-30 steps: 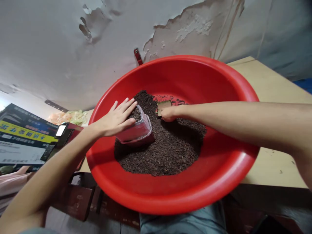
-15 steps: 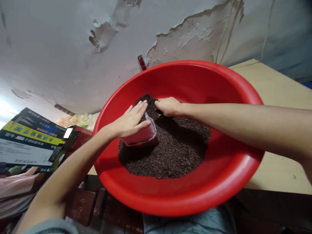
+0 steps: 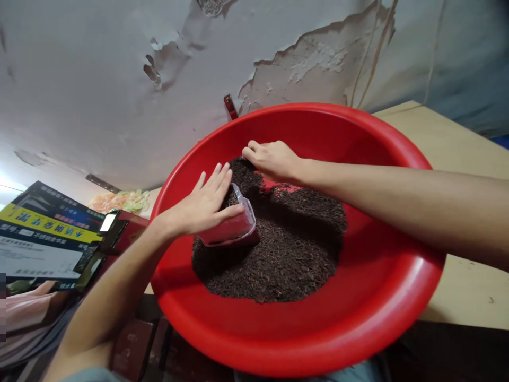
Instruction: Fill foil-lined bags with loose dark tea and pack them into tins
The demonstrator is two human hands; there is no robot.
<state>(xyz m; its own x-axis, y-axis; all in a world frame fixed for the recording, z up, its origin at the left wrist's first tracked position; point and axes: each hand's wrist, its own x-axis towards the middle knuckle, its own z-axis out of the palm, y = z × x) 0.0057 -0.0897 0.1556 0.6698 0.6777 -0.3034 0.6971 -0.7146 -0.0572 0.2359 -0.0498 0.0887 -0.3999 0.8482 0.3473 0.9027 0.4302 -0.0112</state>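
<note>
A wide red basin (image 3: 302, 339) holds a heap of dark, dry, leaf-like bits (image 3: 274, 260). On the heap a clear plastic bag or box (image 3: 228, 229) lies tilted, its mouth toward the right. My left hand (image 3: 207, 204) rests on it, fingers spread and thumb along its near side. Beyond the mouth, my right hand (image 3: 272, 159) is over the back of the heap, fingers curled; what they hold, if anything, is hidden. Bare red basin floor shows just below my right hand.
A pale wooden table (image 3: 469, 286) lies under the basin. At the left are a printed carton (image 3: 43, 239), a dark red box (image 3: 129, 231) and a pile of pink and green pieces (image 3: 119, 201). A person's pink clothing (image 3: 27, 313) shows at far left. Behind is a peeling wall (image 3: 119, 85).
My right hand has moved up and slightly left, and a red patch of basin floor now shows beneath it. My left hand remains on the plastic container, shifted slightly left.
</note>
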